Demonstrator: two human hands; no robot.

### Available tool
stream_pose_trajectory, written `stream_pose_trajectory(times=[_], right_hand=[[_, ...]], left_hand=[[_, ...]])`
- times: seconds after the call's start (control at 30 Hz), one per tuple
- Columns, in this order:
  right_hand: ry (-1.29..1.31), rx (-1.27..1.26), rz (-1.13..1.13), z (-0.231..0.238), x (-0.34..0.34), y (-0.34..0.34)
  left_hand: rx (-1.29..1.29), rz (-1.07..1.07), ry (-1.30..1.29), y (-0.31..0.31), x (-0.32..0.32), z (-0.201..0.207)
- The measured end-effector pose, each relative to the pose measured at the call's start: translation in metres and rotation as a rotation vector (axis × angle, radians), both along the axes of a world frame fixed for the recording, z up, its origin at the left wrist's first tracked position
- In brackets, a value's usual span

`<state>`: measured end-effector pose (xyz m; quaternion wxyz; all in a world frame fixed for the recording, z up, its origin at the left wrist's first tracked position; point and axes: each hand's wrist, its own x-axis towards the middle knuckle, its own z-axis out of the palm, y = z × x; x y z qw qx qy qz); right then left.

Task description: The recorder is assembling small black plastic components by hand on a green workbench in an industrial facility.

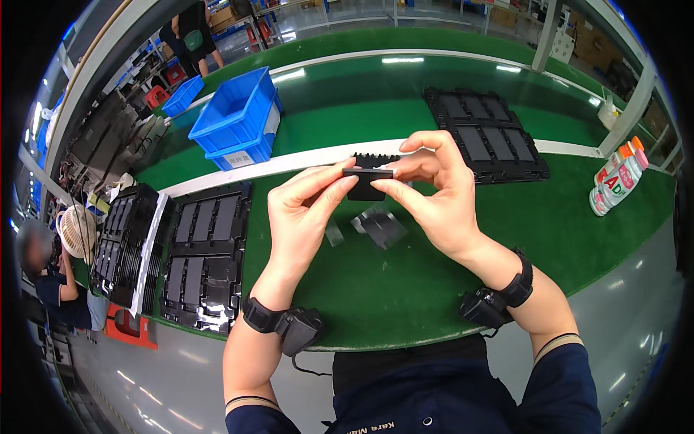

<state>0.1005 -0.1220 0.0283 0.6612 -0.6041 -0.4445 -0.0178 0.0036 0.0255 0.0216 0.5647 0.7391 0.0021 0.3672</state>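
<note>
Between my two hands, above the green bench top, is a thin dark rectangular piece [368,173], seen nearly edge-on. My left hand [302,206] pinches its left end between thumb and fingers. With thumb and index finger, my right hand [442,199] grips its right end, its other fingers curled above. Behind the piece shows a black toothed edge, and a dark part hangs below it; I cannot tell whether they belong to it. Crumpled clear and dark film [381,226] lies on the bench just below my hands.
Left of my arm lies a black tray [204,249] holding dark grey plates, beside a tray stack [124,242]. Another filled tray [488,137] sits far right. Blue bins [238,119] stand far left, bottles [619,177] at right. A person [54,278] works at far left.
</note>
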Motion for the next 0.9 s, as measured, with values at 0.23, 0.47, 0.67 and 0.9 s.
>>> stream_pose_trajectory(times=[0.23, 0.47, 0.67, 0.9], right_hand=[[-0.075, 0.004, 0.002, -0.0022, 0.0049, -0.001], [-0.028, 0.066, 0.029, -0.0052, 0.0023, 0.0016], [-0.107, -0.005, 0.032, -0.0038, 0.0026, 0.0001], [-0.05, -0.179, 0.08, -0.0037, 0.0023, 0.0016]], left_hand=[[0.203, 0.035, -0.064, 0.0002, -0.0004, 0.0032], [0.432, 0.167, -0.127, -0.0019, -0.001, 0.0044], [0.64, 0.285, -0.196, -0.0004, 0.0017, 0.0035], [0.502, 0.182, -0.002, -0.0036, 0.0007, 0.0026]])
